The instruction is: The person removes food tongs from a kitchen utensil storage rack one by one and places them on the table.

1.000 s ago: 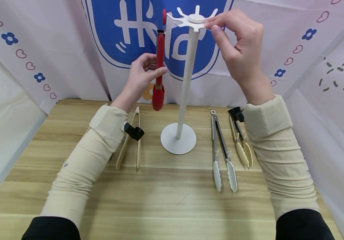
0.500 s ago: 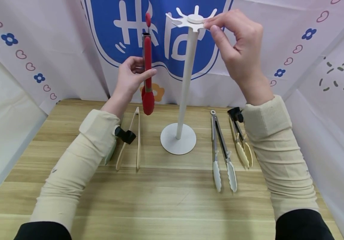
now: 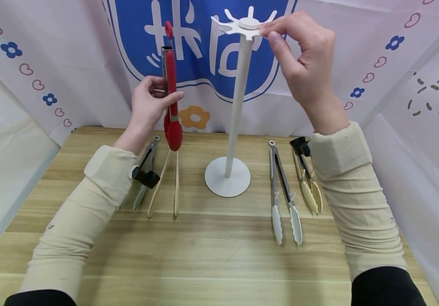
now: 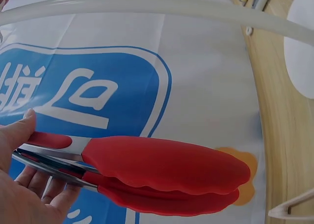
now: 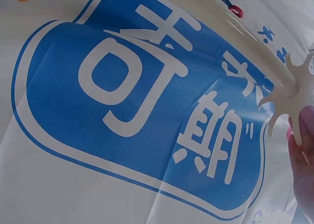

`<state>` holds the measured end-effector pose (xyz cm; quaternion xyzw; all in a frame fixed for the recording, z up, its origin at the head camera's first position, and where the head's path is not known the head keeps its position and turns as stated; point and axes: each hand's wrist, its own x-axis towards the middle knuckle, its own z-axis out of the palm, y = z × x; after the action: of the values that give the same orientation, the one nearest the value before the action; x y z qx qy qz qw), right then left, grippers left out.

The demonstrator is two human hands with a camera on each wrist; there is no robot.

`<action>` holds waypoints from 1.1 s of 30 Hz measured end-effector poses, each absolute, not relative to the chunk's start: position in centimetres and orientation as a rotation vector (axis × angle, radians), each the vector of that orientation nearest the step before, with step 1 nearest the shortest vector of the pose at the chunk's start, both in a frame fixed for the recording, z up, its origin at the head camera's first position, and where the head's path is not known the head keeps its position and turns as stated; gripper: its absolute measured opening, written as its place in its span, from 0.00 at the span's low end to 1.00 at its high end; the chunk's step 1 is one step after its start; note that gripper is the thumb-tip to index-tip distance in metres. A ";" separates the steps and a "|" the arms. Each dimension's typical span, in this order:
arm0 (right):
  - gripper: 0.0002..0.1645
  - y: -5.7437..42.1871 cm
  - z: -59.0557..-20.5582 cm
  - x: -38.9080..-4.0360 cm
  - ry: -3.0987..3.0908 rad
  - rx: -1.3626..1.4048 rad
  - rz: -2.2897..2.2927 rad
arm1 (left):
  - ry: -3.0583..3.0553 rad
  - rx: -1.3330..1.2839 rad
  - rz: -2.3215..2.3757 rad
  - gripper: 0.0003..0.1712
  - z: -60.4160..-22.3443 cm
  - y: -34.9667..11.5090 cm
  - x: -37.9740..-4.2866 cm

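Red-tipped tongs (image 3: 171, 85) hang upright in my left hand (image 3: 148, 100), which pinches their handle between thumb and fingers. In the left wrist view the red scalloped heads (image 4: 167, 162) lie close together, pointing away from the hand. To the right stands a white rack (image 3: 238, 102) with a round base and a top of several curved hooks. My right hand (image 3: 307, 63) pinches one of those hooks at the top's right side. The right wrist view shows the hooked top (image 5: 282, 103) with fingertips at one hook. Nothing hangs on the rack.
On the wooden table (image 3: 219, 255) lie beige tongs (image 3: 176, 187) and green-tipped tongs (image 3: 148, 157), partly behind the left wrist. Right of the base are white-tipped tongs (image 3: 280, 191) and yellow-tipped tongs (image 3: 309, 191). A printed cloth (image 3: 101, 97) hangs along the back edge.
My left hand has moved left and slightly down with the red tongs, away from the rack's top. The green-tipped tongs have come into view. The right hand and rack stay put.
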<state>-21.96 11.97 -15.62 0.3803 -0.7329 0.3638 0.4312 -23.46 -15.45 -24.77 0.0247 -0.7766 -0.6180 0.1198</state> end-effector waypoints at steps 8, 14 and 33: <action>0.12 11.9 -15.6 -21.9 -1.827 0.942 0.911 | -2.258 0.138 -1.763 0.27 -24.6 -17.3 -23.0; 0.11 11.8 -15.6 -21.9 -1.830 0.928 0.920 | -2.223 0.171 -1.772 0.26 -24.6 -18.7 -22.7; 0.12 11.8 -15.6 -21.9 -1.837 0.912 0.933 | -2.260 0.344 -1.688 0.30 -25.2 -22.8 -22.0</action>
<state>-21.94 11.78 -15.63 0.3656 -0.7362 0.3738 0.4297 -21.98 -22.75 -25.25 0.1198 -0.7864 -0.5873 0.1494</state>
